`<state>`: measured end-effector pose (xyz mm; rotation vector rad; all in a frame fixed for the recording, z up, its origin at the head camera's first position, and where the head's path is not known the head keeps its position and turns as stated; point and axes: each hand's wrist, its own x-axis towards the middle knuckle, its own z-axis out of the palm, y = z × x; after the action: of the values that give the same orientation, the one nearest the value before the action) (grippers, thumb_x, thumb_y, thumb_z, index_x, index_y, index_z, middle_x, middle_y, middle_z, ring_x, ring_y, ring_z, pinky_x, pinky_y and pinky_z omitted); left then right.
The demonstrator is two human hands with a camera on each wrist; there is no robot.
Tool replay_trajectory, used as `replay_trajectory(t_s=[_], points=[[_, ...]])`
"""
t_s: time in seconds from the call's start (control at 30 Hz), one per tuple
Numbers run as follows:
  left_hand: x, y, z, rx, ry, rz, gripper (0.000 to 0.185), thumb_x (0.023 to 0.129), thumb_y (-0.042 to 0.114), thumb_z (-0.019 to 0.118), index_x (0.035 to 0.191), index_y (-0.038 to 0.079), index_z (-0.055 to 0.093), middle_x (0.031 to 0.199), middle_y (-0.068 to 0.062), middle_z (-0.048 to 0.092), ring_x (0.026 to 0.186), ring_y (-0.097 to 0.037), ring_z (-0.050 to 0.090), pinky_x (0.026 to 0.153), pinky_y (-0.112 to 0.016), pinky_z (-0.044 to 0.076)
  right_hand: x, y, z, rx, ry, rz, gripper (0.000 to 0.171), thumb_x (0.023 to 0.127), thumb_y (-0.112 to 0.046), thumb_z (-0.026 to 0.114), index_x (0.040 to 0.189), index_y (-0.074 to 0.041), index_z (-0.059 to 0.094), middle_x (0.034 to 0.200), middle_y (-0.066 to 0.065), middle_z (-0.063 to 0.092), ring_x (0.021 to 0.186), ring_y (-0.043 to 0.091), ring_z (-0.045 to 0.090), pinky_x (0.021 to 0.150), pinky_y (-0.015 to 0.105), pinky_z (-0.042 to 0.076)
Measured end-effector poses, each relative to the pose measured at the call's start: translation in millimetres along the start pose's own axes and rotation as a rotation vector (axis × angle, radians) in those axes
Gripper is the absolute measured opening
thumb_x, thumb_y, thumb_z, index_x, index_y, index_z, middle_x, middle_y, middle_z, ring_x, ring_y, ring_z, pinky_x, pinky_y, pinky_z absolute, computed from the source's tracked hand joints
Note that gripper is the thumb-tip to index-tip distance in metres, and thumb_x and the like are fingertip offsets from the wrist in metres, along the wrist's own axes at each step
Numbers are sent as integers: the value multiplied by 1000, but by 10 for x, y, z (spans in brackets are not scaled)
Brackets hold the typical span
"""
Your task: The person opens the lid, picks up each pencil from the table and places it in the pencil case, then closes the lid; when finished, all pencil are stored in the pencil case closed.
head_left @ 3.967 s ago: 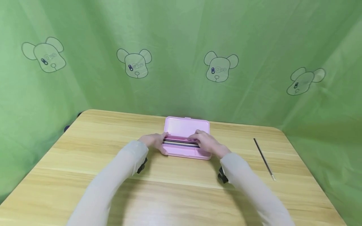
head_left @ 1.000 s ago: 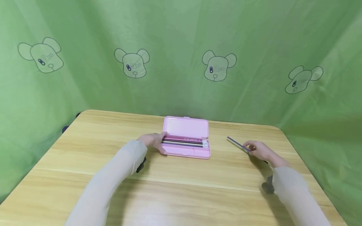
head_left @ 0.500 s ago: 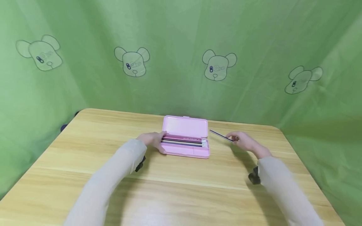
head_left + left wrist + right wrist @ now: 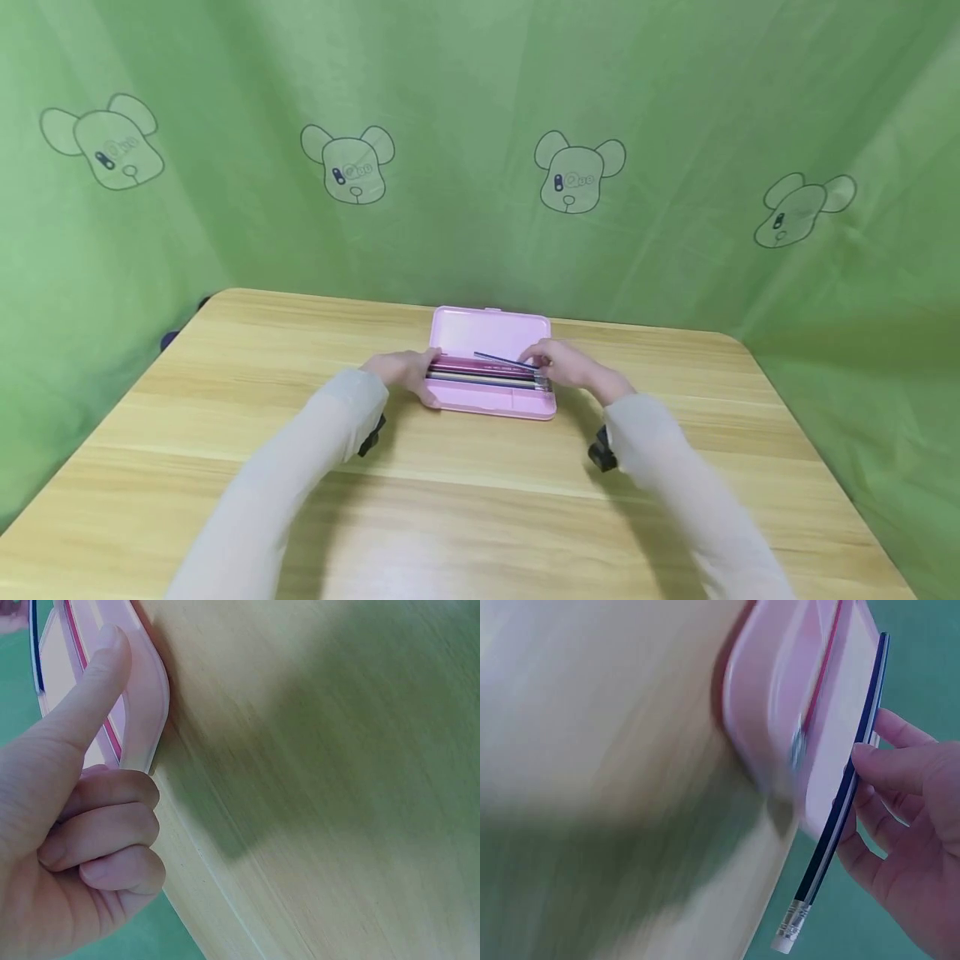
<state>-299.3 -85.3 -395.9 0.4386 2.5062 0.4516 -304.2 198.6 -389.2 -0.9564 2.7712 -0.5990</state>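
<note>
Fingers (image 4: 889,761) of right hand (image 4: 572,367) pinching pencil (image 4: 845,796); left hand (image 4: 405,372) gripping pink case (image 4: 491,400).

pencils (image 4: 483,377) in case (image 4: 491,333), case on table (image 4: 225,433)

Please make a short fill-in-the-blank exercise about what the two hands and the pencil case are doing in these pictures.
1. The right hand pinches a dark blue ____ with an eraser end.
2. The pencil case is ____ in colour, and its lid stands open.
3. The left hand holds the case's ____ end, thumb on its rim.
4. The case rests on a ____ table.

Missing words: pencil; pink; left; wooden
</note>
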Motion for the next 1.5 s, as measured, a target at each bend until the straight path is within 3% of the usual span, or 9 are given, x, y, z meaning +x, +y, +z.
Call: replay_trajectory(t_s=[0.23, 0.67, 0.87, 1.13, 1.33, 1.5], points=[[-6, -2, 15, -17, -2, 1, 106, 73, 40, 77, 151, 11, 10, 149, -20, 32, 138, -34, 33, 116, -44, 26, 224, -252, 209, -17, -38, -61, 36, 76, 14, 55, 109, 5, 65, 90, 17, 64, 86, 26, 59, 84, 39, 52], [-1, -4, 23, -11, -10, -10, 107, 73, 44, 75, 151, 13, 9, 152, -17, 28, 140, -32, 29, 117, -43, 24, 424, -335, 345, -44, -92, -19, 39, 79, 13, 49, 110, -1, 67, 94, 14, 64, 91, 24, 58, 90, 39, 49], [-3, -13, 24, -19, 2, 17, 107, 73, 42, 76, 151, 10, 10, 150, -20, 31, 139, -34, 31, 117, -44, 25, 461, -359, 377, -50, -77, -20, 39, 78, 13, 50, 110, -1, 67, 93, 13, 64, 89, 23, 59, 88, 38, 50], [-1, -19, 22, -18, 32, 36, 107, 72, 38, 78, 151, 10, 11, 148, -22, 34, 137, -34, 34, 116, -43, 26, 449, -349, 395, -19, -24, -27, 43, 79, 10, 51, 118, -3, 63, 103, 14, 65, 99, 28, 60, 95, 42, 48], [-24, -24, 41, 0, 55, 58, 105, 72, 37, 78, 150, 9, 13, 147, -23, 36, 135, -35, 37, 115, -43, 29, 372, -227, 333, 17, 37, -29, 40, 81, 12, 51, 117, 1, 62, 100, 17, 66, 97, 30, 62, 93, 42, 51], [-40, -37, 52, 36, 85, 42, 104, 72, 42, 77, 150, 13, 16, 146, -22, 38, 134, -35, 38, 113, -45, 31, 261, -58, 225, 36, 66, 24, 35, 84, 8, 53, 118, 3, 61, 98, 19, 64, 95, 32, 61, 91, 45, 51]])
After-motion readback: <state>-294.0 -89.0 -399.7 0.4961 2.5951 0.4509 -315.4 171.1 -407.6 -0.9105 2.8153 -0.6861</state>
